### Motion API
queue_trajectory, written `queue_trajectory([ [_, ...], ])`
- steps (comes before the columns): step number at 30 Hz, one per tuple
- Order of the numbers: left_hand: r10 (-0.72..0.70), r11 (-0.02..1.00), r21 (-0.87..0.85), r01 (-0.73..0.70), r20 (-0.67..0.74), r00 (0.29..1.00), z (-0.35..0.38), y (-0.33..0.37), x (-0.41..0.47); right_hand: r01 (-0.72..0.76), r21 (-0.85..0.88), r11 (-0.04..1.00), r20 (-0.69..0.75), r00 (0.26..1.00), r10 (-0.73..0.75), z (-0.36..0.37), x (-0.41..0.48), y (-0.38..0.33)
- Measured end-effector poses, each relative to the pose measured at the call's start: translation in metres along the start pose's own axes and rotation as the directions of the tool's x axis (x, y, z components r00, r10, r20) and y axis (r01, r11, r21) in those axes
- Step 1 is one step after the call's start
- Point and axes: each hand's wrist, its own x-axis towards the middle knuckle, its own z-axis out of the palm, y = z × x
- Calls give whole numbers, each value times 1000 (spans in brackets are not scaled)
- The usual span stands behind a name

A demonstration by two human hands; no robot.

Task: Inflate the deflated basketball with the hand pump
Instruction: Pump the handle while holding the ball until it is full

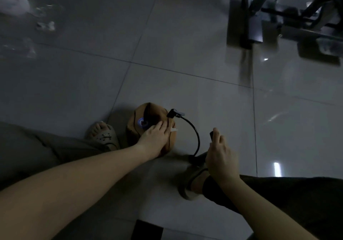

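A sagging brown basketball (pixel 143 117) with black seams and a blue round logo lies on the grey tiled floor. My left hand (pixel 156 137) rests flat on its top, fingers straight. A black hose (pixel 195 132) arcs from a black nozzle head (pixel 174 113) beside the ball down to the pump's base near my right foot. My right hand (pixel 220 156) grips the dark pump handle (pixel 212 135), which pokes out above my fingers. The pump body is hidden behind that hand.
My left foot in a beige sandal (pixel 104 134) sits just left of the ball; my right sandal (pixel 193 182) is below the pump. A dark metal frame with a base plate (pixel 246 20) stands at the far right. A black square (pixel 147 229) lies near the bottom edge.
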Motion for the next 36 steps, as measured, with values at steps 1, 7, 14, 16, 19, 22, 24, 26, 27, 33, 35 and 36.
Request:
queue_trajectory([
  [1,2,1000,13,-2,-3,1000,0,0,0,-7,-1,1000,8,1000,7,1,2,0],
  [7,0,1000,21,-1,29,1000,-7,1,-3,19,60,998,82,996,-24,-22,-6,-9],
  [14,49,999,7,-49,-45,998,-7,-4,-2,153,-103,983,-144,975,-167,-135,-16,-18],
  [16,71,997,-6,-72,-65,995,-5,-6,-2,158,-121,980,-183,967,-179,-154,-25,-19],
  [19,74,997,-9,-75,-62,995,-6,-6,1,133,-43,990,-174,975,-138,-144,-31,-19],
  [22,50,999,-19,-50,-15,999,-11,-4,2,96,-6,995,-154,983,-96,-106,-25,-13],
  [24,27,1000,-11,-27,20,999,-11,-2,0,87,13,996,-139,987,-84,-80,-19,-9],
  [26,2,1000,-23,-2,31,1000,-9,-3,-3,65,40,997,-102,993,-61,-58,-14,-7],
  [27,-12,999,-38,13,24,1000,-7,-3,-2,49,46,998,-82,996,-45,-48,-12,-6],
  [33,-10,999,-48,10,6,1000,-2,-3,0,17,9,1000,13,1000,-17,-7,0,-1],
  [35,-9,999,-35,9,-3,1000,-2,-3,1,13,4,1000,19,1000,-13,-2,7,1],
  [36,-8,1000,-30,9,6,1000,-2,-3,1,9,17,1000,27,1000,-10,-2,10,1],
])
